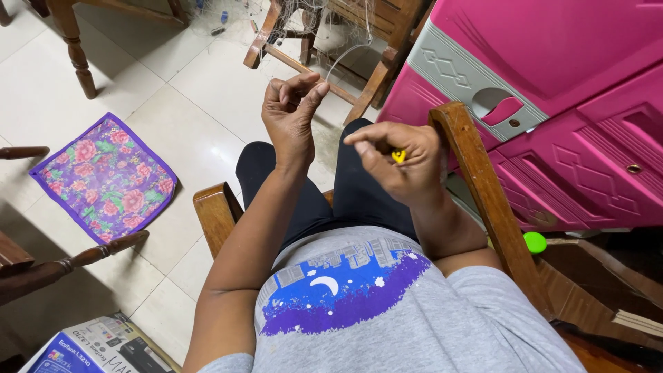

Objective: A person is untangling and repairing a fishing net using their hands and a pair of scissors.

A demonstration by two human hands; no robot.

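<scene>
A thin pale thread (345, 59) runs from the raised left hand (293, 110) up toward a tangle of fine netting (324, 24) draped over a wooden chair (376, 41) at the top centre of the frame. The left hand sits just above the middle of the picture, its thumb and forefinger pinched together at the tips, seemingly on the thread, though the line is too fine to follow right into the grip. The right hand (400, 162), a little lower and to the right, is curled closed around a small yellow object (398, 156), of which only a bit shows between the fingers; its kind cannot be told. The two hands are near each other but not touching.

Below them lie the person's lap in dark trousers (345, 197) and a grey shirt (414, 311) with a blue and purple print. The person sits in a wooden armchair whose armrests (476, 179) rise on both sides of the lap.

To the right, filling the upper right of the frame, stands a pink plastic cabinet (573, 103) with a grey handle panel. A small green ball (534, 242) lies low beside it. On the pale tiled floor (200, 103) at left lies a purple floral cloth (107, 176). A printed cardboard box (97, 349) sits in the lower left corner, and another chair's leg (76, 48) stands at upper left.
</scene>
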